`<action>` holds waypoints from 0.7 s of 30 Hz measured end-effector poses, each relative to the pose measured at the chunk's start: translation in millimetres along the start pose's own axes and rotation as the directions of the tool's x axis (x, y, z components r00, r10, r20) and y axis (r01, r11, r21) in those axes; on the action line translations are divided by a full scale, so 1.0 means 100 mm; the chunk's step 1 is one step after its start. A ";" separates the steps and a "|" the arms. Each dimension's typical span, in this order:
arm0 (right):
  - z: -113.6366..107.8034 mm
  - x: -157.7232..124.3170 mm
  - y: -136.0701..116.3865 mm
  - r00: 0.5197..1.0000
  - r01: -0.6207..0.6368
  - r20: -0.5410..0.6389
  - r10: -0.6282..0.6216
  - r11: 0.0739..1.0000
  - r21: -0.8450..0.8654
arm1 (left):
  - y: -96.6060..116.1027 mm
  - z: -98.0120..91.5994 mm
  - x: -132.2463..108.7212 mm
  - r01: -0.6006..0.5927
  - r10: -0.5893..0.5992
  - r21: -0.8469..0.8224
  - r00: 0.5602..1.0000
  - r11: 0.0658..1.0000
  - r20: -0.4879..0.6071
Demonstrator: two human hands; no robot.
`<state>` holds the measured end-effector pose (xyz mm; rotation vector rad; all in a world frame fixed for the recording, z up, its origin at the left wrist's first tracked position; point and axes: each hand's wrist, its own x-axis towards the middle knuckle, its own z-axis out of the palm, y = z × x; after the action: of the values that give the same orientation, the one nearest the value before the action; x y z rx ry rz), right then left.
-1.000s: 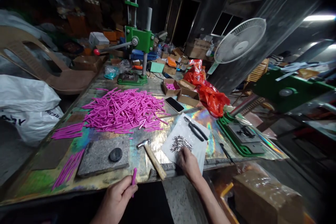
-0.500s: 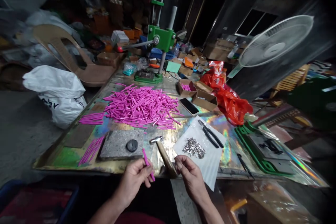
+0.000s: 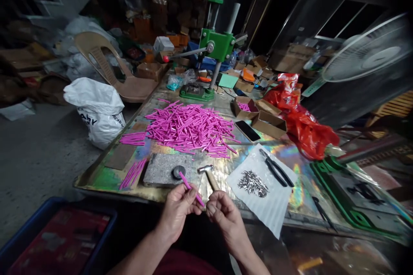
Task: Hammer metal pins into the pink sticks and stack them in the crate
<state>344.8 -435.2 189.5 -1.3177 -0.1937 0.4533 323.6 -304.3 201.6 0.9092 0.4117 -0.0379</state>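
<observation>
A thin pink stick (image 3: 187,184) is pinched between the thumb and fingers of my left hand (image 3: 176,210), slanting down to the right. My right hand (image 3: 225,217) is closed in a pinch beside the stick's lower end; whatever its fingertips hold is too small to make out. Just beyond my hands lies a hammer (image 3: 206,169) with a wooden handle, partly covered by my right hand. Left of it a grey stone block (image 3: 159,167) carries a round black piece (image 3: 178,172). Small shiny metal pins (image 3: 252,184) lie heaped on a white sheet (image 3: 272,219) to the right.
A big pile of pink sticks (image 3: 190,129) covers the table's middle. Pliers (image 3: 276,169) lie on the sheet, with a phone (image 3: 248,131) and cardboard boxes (image 3: 269,123) beyond. Green presses (image 3: 219,45) stand at the back and right. A fan (image 3: 364,58) is at right.
My hands have come together, and my right fingertips are now close to the pink stick's lower end. The view has turned left, so the scene sits farther right.
</observation>
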 end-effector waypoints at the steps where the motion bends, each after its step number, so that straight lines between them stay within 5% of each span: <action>1: 0.01 0.00 -0.01 1.000 -0.001 0.003 0.001 1.000 -0.005 | 0.00 -0.01 0.00 -0.002 0.002 -0.004 1.000 1.000 0.002; 21: 0.09 -0.04 0.04 0.998 -0.025 -0.057 0.029 0.997 0.070 | -0.08 -0.03 -0.03 -0.078 0.077 0.058 0.997 0.995 0.027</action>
<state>337.0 -428.4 188.8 -1.2654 -0.1110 0.4398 317.7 -307.6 195.1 0.9810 0.3539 0.0102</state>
